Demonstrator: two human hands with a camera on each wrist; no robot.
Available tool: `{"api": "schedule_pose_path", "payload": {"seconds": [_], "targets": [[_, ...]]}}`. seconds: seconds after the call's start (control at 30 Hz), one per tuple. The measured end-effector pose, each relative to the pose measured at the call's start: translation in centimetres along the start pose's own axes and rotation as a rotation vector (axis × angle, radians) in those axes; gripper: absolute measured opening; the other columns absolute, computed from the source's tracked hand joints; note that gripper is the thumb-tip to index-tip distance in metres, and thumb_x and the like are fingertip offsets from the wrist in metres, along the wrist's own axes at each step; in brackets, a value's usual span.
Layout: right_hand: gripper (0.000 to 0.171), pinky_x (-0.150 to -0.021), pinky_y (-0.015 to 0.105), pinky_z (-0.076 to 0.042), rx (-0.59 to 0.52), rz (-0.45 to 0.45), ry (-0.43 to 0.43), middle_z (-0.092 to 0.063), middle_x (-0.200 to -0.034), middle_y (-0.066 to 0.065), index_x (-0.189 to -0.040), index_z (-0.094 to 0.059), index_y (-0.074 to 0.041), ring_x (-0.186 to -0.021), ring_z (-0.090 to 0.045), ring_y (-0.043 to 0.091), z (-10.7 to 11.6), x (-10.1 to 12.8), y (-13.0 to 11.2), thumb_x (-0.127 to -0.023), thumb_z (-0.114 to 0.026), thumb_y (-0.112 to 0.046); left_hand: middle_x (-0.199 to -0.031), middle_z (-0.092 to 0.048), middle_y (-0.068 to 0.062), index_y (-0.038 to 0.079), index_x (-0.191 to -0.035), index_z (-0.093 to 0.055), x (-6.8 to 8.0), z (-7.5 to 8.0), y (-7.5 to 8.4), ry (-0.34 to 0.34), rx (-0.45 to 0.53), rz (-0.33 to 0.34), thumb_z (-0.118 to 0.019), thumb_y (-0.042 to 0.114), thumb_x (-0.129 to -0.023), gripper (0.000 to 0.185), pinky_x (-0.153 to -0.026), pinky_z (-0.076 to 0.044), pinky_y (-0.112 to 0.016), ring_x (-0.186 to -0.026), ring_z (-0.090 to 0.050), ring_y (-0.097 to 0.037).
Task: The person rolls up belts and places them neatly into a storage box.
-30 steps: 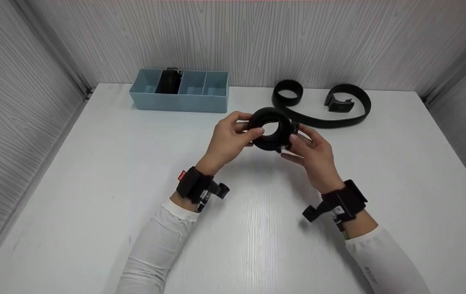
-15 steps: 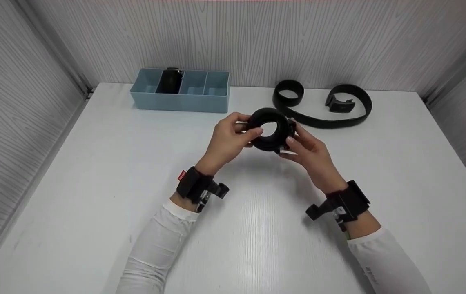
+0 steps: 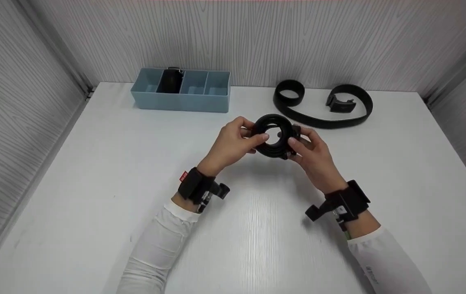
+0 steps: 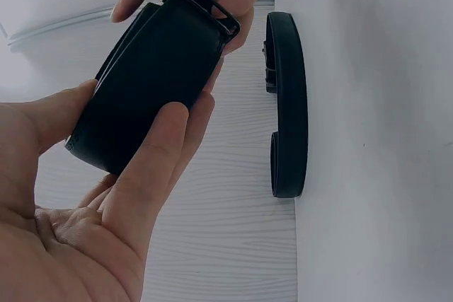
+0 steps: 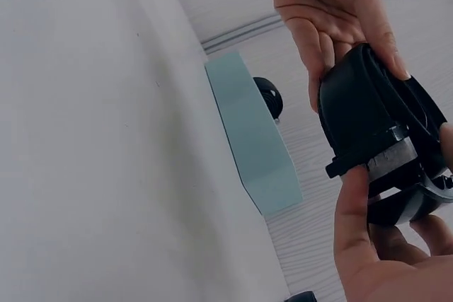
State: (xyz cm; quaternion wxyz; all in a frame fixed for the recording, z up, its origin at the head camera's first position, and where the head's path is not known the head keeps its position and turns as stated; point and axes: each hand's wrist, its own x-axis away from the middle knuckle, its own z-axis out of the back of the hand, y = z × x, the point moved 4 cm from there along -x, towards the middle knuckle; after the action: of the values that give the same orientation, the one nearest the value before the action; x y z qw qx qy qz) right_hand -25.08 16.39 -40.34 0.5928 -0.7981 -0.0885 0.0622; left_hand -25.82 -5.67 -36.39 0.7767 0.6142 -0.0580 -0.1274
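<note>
A black belt (image 3: pixel 273 152), wound into a tight coil, is held above the table between both hands, its round opening facing the head camera. My left hand (image 3: pixel 233 143) grips the coil's left side, thumb over the front rim and fingers behind. On the right side, my right hand (image 3: pixel 318 163) pinches the belt around its buckle end. In the right wrist view, the metal buckle (image 5: pixel 403 206) shows by the right fingers, next to a strap loop (image 5: pixel 364 152) across the coil. The left wrist view shows the coil's broad outer face (image 4: pixel 152 79).
A blue divided box (image 3: pixel 179 103) stands at the back left, with another coiled black belt (image 3: pixel 171 81) in its second compartment from the left. A partly unrolled belt (image 3: pixel 318 121) with a dark buckle (image 3: pixel 342 107) lies at the back right. A patterned wall (image 3: pixel 257 41) rises behind.
The coiled belt has come slightly down and to the right, and its opening has tilted. Both hands keep hold of it; the right fingers have shifted a little at the buckle end.
</note>
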Motion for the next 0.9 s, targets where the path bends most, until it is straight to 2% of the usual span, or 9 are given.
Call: {"api": "schedule_pose_path", "payload": {"seconds": [0.23, 0.33, 0.4, 0.47, 0.53, 0.6, 0.7, 0.8, 0.9], "targets": [[0.040, -0.094, 0.039, -0.057, -0.039, -0.121, 0.071, -0.076, -0.111, 0.007, -0.134, -0.054, -0.008, -0.098, -0.072, 0.018, 0.4, 0.0, 0.3, -0.100, -0.073, -0.014, -0.107, -0.076, -0.011, 0.004, -0.119, -0.055, 0.0, -0.3, -0.1, -0.038, -0.088, 0.027, -0.075, 0.031, -0.098, 0.040, -0.079, -0.060, -0.032, -0.089, -0.075, -0.021], [0.043, -0.096, 0.038, -0.056, -0.070, -0.145, 0.093, -0.075, -0.109, 0.006, -0.136, -0.053, -0.007, -0.097, -0.072, 0.018, 0.5, 0.1, 0.2, -0.100, -0.073, -0.016, -0.114, -0.074, -0.009, 0.005, -0.125, -0.054, 0.0, -0.3, 0.0, -0.039, -0.135, 0.014, -0.074, 0.037, -0.098, 0.047, -0.084, -0.057, -0.036, -0.099, -0.072, -0.025], [0.046, -0.093, 0.037, -0.057, -0.098, -0.156, 0.112, -0.074, -0.108, 0.006, -0.137, -0.052, -0.007, -0.094, -0.072, 0.017, 0.5, 0.2, 0.1, -0.099, -0.075, -0.017, -0.128, -0.068, -0.007, 0.006, -0.135, -0.052, 0.2, -0.4, 0.2, -0.027, -0.200, -0.019, -0.075, 0.044, -0.096, 0.059, -0.091, -0.054, -0.037, -0.113, -0.067, -0.024], [0.047, -0.091, 0.034, -0.058, -0.128, -0.168, 0.136, -0.074, -0.107, 0.005, -0.137, -0.052, -0.007, -0.092, -0.072, 0.016, 0.5, 0.2, 0.0, -0.098, -0.076, -0.018, -0.144, -0.057, -0.008, 0.006, -0.144, -0.046, 0.3, -0.6, 0.6, -0.020, -0.327, -0.128, -0.078, 0.048, -0.093, 0.074, -0.103, -0.048, -0.037, -0.130, -0.057, -0.022], [0.048, -0.087, 0.031, -0.058, -0.145, -0.182, 0.162, -0.074, -0.107, 0.005, -0.137, -0.052, -0.008, -0.090, -0.072, 0.016, 0.6, 0.2, 0.0, -0.097, -0.076, -0.019, -0.152, -0.047, -0.010, 0.005, -0.149, -0.043, 0.4, -1.0, 1.2, -0.014, -0.500, -0.325, -0.084, 0.044, -0.088, 0.083, -0.114, -0.040, -0.035, -0.141, -0.045, -0.023], [0.047, -0.085, 0.029, -0.058, -0.151, -0.199, 0.177, -0.072, -0.109, 0.005, -0.136, -0.051, -0.007, -0.089, -0.072, 0.016, 0.6, 0.2, 0.0, -0.098, -0.075, -0.020, -0.154, -0.045, -0.012, 0.004, -0.149, -0.045, 0.8, -1.6, 1.9, 0.013, -0.733, -0.557, -0.090, 0.038, -0.083, 0.087, -0.120, -0.031, -0.034, -0.146, -0.039, -0.027], [0.046, -0.085, 0.028, -0.057, -0.150, -0.223, 0.173, -0.066, -0.118, 0.006, -0.138, -0.050, -0.007, -0.094, -0.069, 0.016, 0.4, 0.3, 0.1, -0.100, -0.073, -0.021, -0.143, -0.056, -0.011, 0.008, -0.139, -0.057, 1.4, -2.8, 2.6, 0.088, -1.049, -0.858, -0.089, 0.020, -0.086, 0.063, -0.121, -0.033, -0.038, -0.141, -0.045, -0.029], [0.043, -0.083, 0.027, -0.056, -0.162, -0.243, 0.137, -0.063, -0.122, 0.008, -0.138, -0.051, -0.005, -0.098, -0.065, 0.016, -0.1, 0.5, 0.1, -0.103, -0.069, -0.021, -0.132, -0.064, -0.006, 0.014, -0.133, -0.064, 2.0, -3.8, 2.7, 0.123, -1.250, -0.996, -0.076, 0.010, -0.096, 0.039, -0.117, -0.040, -0.041, -0.132, -0.054, -0.025], [0.035, -0.080, 0.026, -0.056, -0.214, -0.264, 0.085, -0.064, -0.118, 0.008, -0.134, -0.054, -0.004, -0.098, -0.064, 0.015, -0.5, 0.8, 0.0, -0.105, -0.066, -0.019, -0.122, -0.068, -0.004, 0.017, -0.128, -0.068, 2.3, -4.3, 2.5, 0.124, -1.331, -1.069, -0.066, 0.005, -0.102, 0.029, -0.112, -0.045, -0.039, -0.121, -0.062, -0.022]]}}
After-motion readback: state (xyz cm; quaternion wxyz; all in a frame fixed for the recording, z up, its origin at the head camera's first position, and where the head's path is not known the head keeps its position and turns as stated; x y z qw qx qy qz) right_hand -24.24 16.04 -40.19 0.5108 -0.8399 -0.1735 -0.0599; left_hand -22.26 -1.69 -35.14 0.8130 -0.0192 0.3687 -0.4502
